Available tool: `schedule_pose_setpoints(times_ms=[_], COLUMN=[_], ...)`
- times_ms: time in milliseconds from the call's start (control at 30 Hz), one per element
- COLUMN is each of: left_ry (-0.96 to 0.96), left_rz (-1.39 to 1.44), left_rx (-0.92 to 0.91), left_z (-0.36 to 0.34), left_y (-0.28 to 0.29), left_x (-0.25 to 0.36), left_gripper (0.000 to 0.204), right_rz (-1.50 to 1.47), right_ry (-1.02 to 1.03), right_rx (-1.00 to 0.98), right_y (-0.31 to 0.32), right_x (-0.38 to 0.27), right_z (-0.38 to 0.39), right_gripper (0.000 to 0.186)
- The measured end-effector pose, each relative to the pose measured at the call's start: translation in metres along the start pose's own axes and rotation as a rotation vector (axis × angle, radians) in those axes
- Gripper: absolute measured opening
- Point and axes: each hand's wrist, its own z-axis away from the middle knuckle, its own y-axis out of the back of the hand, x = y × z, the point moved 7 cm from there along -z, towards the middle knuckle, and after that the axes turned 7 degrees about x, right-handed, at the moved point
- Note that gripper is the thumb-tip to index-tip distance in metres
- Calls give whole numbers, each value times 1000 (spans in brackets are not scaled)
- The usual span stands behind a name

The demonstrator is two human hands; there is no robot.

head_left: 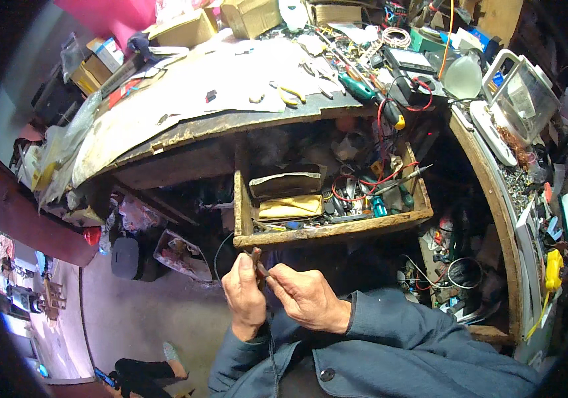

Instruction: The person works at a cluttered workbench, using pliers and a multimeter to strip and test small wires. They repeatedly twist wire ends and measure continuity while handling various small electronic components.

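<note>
Two hands are at work together in front of the open drawer, and the handling looks under way rather than finished: the small, narrow brown piece (256, 255) is between them, not set down. The left hand (244, 300) is curled nearly closed, thumb up, gripping the piece; the right hand (312, 296) is narrowed to a pinch at its near side. What has been done to it cannot be judged from here, so the amount left is open too; release, at least, is not yet done.

The piece is dull, dark brown and slim, with a blunt upper tip showing above the left hand. It may be metal or a worn cable end; fingers hide most of it. It is just beside the front edge of the rough wooden drawer (337, 232), below the paper-covered desk (194, 86).
</note>
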Motion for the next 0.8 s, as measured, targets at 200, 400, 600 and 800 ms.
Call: schedule_pose_setpoints(times_ms=[200,400,600,800], left_ry=[243,223,285,237], left_rz=[308,461,663,575], left_rx=[-182,-529,-206,-236], left_z=[0,12,19,21], left_y=[1,-7,-30,-32], left_x=[-14,-27,-26,-20], left_gripper=[40,41,40,43], right_rz=[-76,-37,2,-76], right_ry=[-12,42,31,-24], right_rx=[-177,-507,-231,-186], right_y=[8,37,30,31], right_x=[-3,-15,-17,-20], right_z=[-7,-23,-3,0], right_gripper=[7,13,16,23])
